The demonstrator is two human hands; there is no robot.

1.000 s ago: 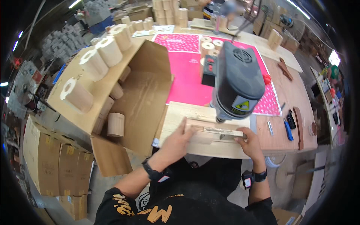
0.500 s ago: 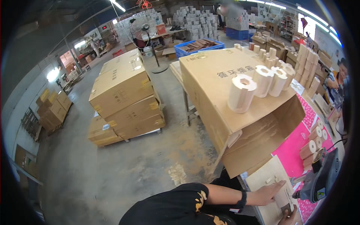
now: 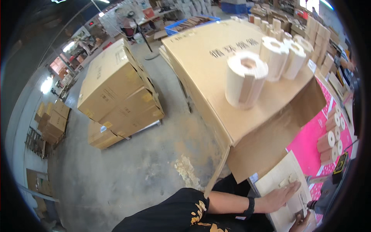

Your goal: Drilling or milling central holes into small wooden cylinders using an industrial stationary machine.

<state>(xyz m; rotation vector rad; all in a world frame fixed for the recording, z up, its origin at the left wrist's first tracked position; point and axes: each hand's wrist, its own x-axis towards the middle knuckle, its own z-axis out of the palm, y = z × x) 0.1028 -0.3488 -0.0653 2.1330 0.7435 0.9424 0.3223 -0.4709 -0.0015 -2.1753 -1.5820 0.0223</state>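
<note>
My left hand [image 3: 284, 196] lies at the lower right on a pale wooden board [image 3: 276, 178], its fingers laid over a small pale wooden strip [image 3: 289, 181] that it holds down. A black band sits on that wrist. Only a sliver of my right hand [image 3: 302, 223] shows at the bottom edge, beside a dark machine [image 3: 335, 181]; I cannot see whether it holds anything.
A big open cardboard box [image 3: 216, 77] stands right beside the board, with pale cardboard rolls [image 3: 245, 79] upright on its flap. More rolls [image 3: 331, 135] lie on a pink mat [image 3: 311, 139]. Stacked cartons [image 3: 116, 92] rest on the concrete floor to the left.
The view has swung left from the machine and board toward the floor and cartons. My left hand has stayed on the wooden strip; the right hand has slipped almost out of view.
</note>
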